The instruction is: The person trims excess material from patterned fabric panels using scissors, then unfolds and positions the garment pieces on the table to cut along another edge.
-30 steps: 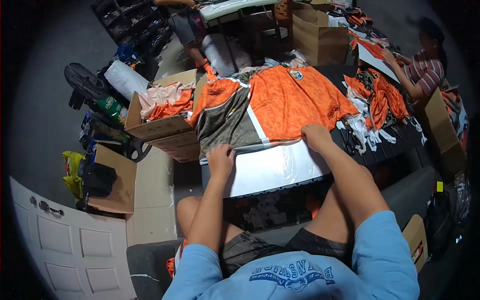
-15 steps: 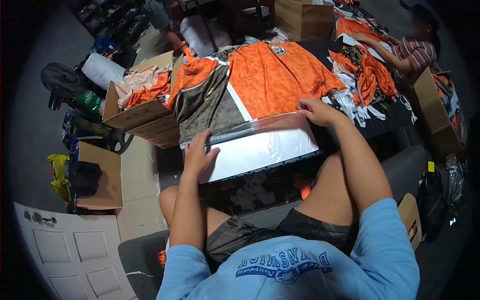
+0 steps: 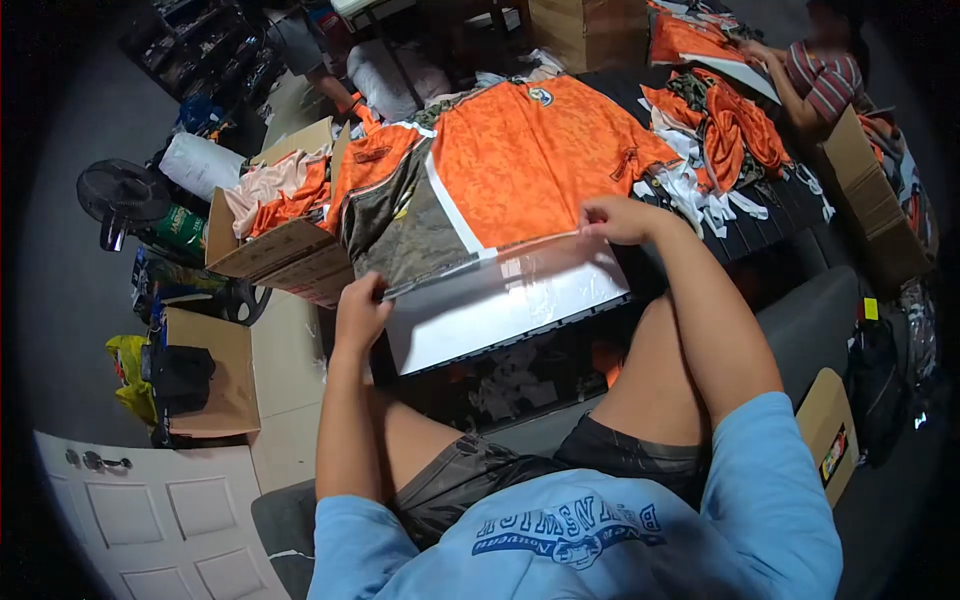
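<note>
An orange shirt point(image 3: 540, 160) with a camouflage side panel and white stripe lies spread over the table, its bottom hem towards me. My left hand point(image 3: 362, 308) is closed on the hem's left corner, fingers curled around the fabric. Further right, my right hand point(image 3: 620, 220) pinches the same hem near its other end. Between the two hands the edge is stretched and lifted slightly. Under it rests a white board point(image 3: 470, 320), shiny with clear tape or plastic; the shirt hides its far part.
Left of the shirt stands a cardboard box point(image 3: 275, 250) of garments. Orange and white cloth pieces point(image 3: 730, 140) are heaped on the black table at right. A person in a striped top point(image 3: 815, 80) handles orange fabric there. A black fan point(image 3: 123, 192) is at far left.
My left hand, flat with spread fingers before, has closed on the hem. The hem has lifted off the board. My right hand keeps its pinch, shifted slightly left in view.
</note>
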A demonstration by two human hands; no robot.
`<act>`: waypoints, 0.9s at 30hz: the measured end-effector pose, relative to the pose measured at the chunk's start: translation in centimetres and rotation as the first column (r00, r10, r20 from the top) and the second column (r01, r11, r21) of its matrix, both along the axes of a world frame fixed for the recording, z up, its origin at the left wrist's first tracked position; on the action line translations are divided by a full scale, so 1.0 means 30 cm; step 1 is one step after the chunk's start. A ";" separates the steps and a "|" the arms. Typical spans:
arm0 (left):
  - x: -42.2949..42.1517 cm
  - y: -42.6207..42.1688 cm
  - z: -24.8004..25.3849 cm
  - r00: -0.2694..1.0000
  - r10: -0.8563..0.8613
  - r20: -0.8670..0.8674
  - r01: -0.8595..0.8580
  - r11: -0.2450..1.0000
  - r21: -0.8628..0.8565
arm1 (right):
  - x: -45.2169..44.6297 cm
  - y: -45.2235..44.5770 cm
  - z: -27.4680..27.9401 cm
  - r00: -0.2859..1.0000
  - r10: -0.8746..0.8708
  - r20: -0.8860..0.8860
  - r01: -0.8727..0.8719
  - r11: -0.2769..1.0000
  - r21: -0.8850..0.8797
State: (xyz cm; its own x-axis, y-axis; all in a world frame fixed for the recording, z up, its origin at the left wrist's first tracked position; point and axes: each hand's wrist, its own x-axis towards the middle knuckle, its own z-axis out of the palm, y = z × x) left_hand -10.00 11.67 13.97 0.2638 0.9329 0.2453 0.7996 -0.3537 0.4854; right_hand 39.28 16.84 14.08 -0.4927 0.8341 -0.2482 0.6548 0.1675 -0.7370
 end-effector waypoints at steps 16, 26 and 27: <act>0.197 0.318 -0.410 0.795 0.462 -0.393 -0.303 0.863 0.404 | -0.338 0.042 -0.116 0.897 -0.101 0.431 -0.176 0.812 0.556; 0.083 0.662 -0.205 0.793 0.489 -0.364 -0.586 0.776 -0.234 | -0.447 -0.039 -0.253 0.899 -0.343 0.271 0.083 0.744 0.664; 0.084 0.695 -0.206 0.817 0.491 -0.304 -0.567 0.779 -0.266 | -0.448 -0.038 -0.244 0.895 -0.342 0.286 0.075 0.749 0.659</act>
